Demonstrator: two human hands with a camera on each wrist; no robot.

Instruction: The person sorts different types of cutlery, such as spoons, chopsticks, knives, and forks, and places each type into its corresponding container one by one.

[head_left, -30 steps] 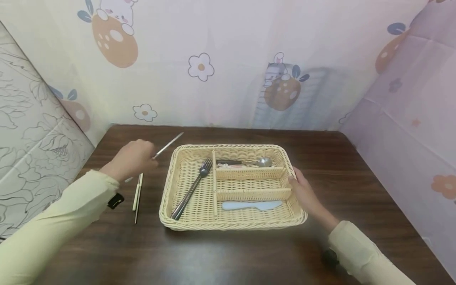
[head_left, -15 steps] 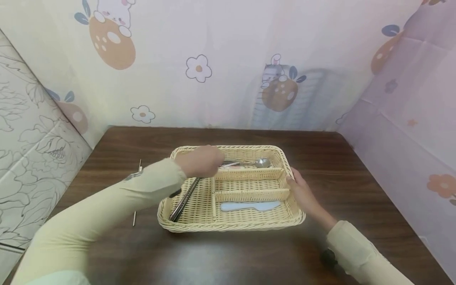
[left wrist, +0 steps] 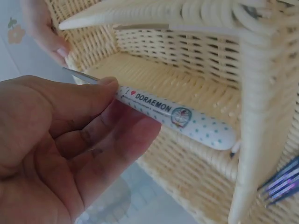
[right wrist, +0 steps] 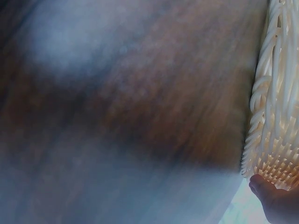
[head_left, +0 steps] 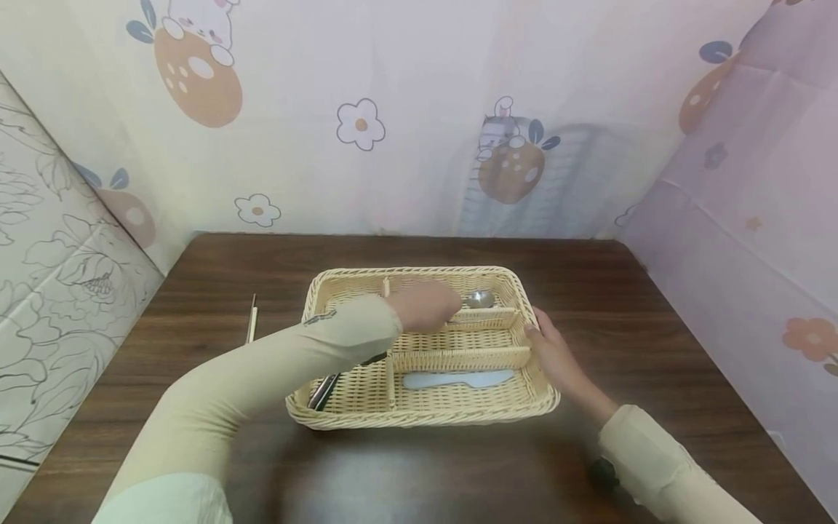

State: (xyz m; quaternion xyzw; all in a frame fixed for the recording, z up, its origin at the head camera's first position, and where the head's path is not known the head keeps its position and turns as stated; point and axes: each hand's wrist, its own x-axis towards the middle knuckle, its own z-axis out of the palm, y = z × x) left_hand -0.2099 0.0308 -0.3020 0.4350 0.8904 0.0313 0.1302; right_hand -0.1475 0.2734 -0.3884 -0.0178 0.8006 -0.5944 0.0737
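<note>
My left hand pinches a piece of cutlery between thumb and fingers, over the divided part of the wicker basket. It has a white handle with blue dots and the word "DORAEMON", and a thin metal end whose kind is hidden. My right hand grips the basket's right rim, with its thumb at the wicker edge in the right wrist view. A spoon lies in the back right compartment. In the front right one is a white knife.
Dark handles show in the left compartment, mostly under my left arm; fork tines show in the left wrist view. Chopsticks lie on the dark wooden table left of the basket. A patterned curtain stands behind.
My left hand has moved right with the piece of cutlery, from the table left of the basket to above its middle. My right hand stays on the rim.
</note>
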